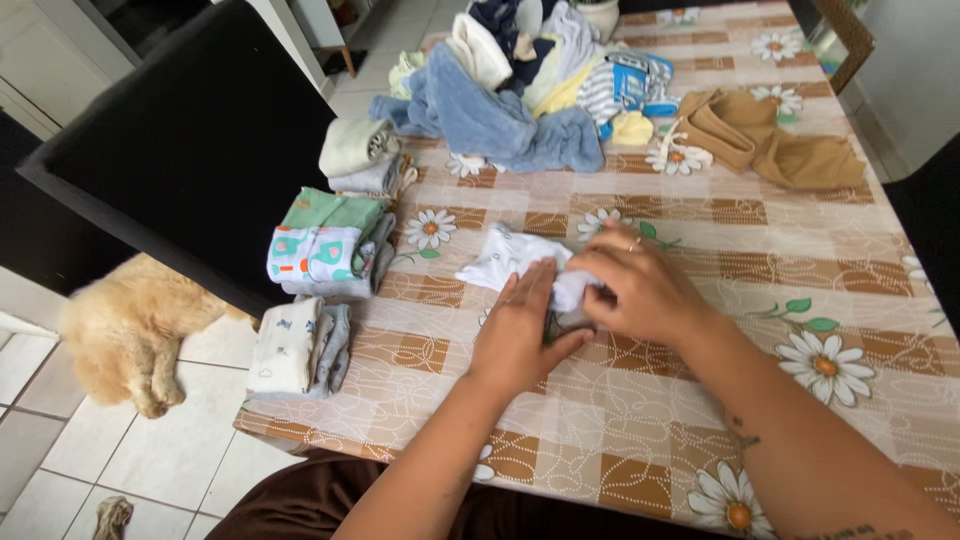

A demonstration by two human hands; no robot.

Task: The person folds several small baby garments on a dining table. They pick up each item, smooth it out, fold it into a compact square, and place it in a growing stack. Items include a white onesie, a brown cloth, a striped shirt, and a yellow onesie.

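Hands met over a small white cotton baby garment (pixel 510 262) on the daisy-patterned checked tablecloth (pixel 800 260). The left hand (pixel 520 335) lay flat and open, pressing its near end, while the right hand (pixel 640 290) curled closed, pinching the cloth's right edge. The garment's long axis ran away to the upper left (toward the folded piles (pixel 325 250)).

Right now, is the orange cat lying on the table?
No, the orange cat lies on the tiled floor beside the table, left of the folded clothes.
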